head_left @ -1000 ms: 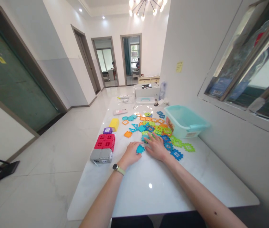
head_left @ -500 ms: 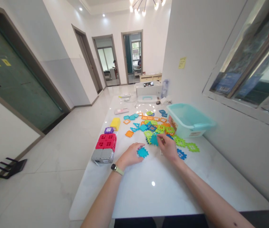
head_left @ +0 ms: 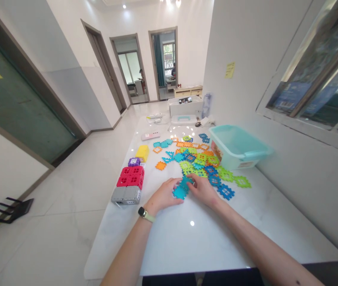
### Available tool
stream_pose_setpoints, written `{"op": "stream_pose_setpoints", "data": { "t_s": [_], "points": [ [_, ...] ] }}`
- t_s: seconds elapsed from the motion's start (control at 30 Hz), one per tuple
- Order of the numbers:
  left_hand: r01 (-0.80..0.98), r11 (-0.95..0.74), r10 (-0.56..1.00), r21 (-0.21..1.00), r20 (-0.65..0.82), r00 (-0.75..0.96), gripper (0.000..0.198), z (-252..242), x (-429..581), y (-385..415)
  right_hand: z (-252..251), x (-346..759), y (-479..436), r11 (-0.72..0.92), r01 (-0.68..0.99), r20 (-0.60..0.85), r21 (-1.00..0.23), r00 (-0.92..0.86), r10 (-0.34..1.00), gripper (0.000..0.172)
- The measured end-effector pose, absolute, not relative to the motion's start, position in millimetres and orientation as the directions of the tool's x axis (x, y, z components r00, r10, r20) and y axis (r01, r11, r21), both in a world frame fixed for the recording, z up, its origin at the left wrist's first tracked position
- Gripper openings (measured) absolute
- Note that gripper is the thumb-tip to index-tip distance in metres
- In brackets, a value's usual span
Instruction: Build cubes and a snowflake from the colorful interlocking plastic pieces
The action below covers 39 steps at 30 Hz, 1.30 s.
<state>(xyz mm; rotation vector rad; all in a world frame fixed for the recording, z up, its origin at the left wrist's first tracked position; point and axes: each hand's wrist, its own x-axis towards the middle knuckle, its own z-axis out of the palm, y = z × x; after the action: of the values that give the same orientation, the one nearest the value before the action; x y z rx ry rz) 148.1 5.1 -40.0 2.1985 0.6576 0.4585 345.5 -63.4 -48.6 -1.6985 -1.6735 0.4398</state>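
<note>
- Right now, the left hand (head_left: pixel 164 194) and the right hand (head_left: pixel 203 190) close in from either side on some teal interlocking plastic tiles (head_left: pixel 180 192), resting on the white marble table (head_left: pixel 186 246).
- Grip: both hands are narrow and pinched onto the tiles, the left from the left side, the right from the far right; whether the tiles are snapped together is hard to tell.
- Just far of the hands lies a jumbled spread of orange, green and blue tiles (head_left: pixel 195 159).
- Blue tiles (head_left: pixel 226 192) and green tiles (head_left: pixel 242 182) sit to the right, below a turquoise plastic bin (head_left: pixel 234 147).
- Left of the hands stand a red block house (head_left: pixel 131 176) and a grey block house (head_left: pixel 126 194).
- A watch (head_left: pixel 145 214) circles the left wrist.
</note>
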Motion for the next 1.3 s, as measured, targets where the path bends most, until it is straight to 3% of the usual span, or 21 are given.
{"op": "stream_pose_setpoints", "data": {
  "t_s": [0.27,0.37,0.6,0.7,0.8,1.03,1.17,1.23,1.3],
  "points": [
    [0.31,-0.688,0.509,0.656,0.132,0.85,0.07,-30.8,143.1,6.8,-39.7,345.2,-68.9,0.026,0.796,0.186,-0.605,0.11,0.976,0.014],
    [0.326,-0.708,0.498,0.627,0.116,0.859,0.072,-29.8,141.4,6.3,-40.3,344.4,-69.2,0.02,0.81,0.179,-0.586,0.104,0.978,0.015],
    [0.369,-0.703,0.548,0.609,0.133,0.826,0.066,-34.3,143.4,5.4,-30.6,350.1,-74.2,0.129,0.799,0.176,-0.587,-0.03,0.984,0.008],
    [0.356,-0.705,0.55,0.613,0.156,0.821,0.065,-36.7,144.4,7.2,-26.3,355.8,-77.4,0.278,0.759,0.215,-0.588,-0.185,0.959,0.021],
    [0.351,-0.683,0.562,0.64,0.154,0.813,0.062,-39.6,144.8,8.9,-26.0,358.1,-78.9,0.325,0.741,0.211,-0.588,-0.247,0.946,0.028],
    [0.31,-0.642,0.563,0.701,0.157,0.811,0.061,-40.7,146.6,10.2,-30.9,350.2,-79.5,0.312,0.733,0.203,-0.605,-0.237,0.95,0.029],
    [0.328,-0.674,0.547,0.662,0.148,0.824,0.031,-35.9,148.1,7.7,-33.7,357.1,-75.1,0.32,0.754,0.296,-0.574,-0.174,0.939,0.032],
    [0.367,-0.658,0.579,0.658,0.13,0.805,0.016,-34.8,148.0,6.0,-36.4,367.5,-69.0,0.249,0.827,0.357,-0.504,-0.062,0.932,0.03],
    [0.398,-0.625,0.61,0.672,0.103,0.785,0.015,-34.3,147.6,4.8,-40.8,379.1,-62.0,0.121,0.894,0.342,-0.431,0.038,0.939,0.029]
  ]
}}
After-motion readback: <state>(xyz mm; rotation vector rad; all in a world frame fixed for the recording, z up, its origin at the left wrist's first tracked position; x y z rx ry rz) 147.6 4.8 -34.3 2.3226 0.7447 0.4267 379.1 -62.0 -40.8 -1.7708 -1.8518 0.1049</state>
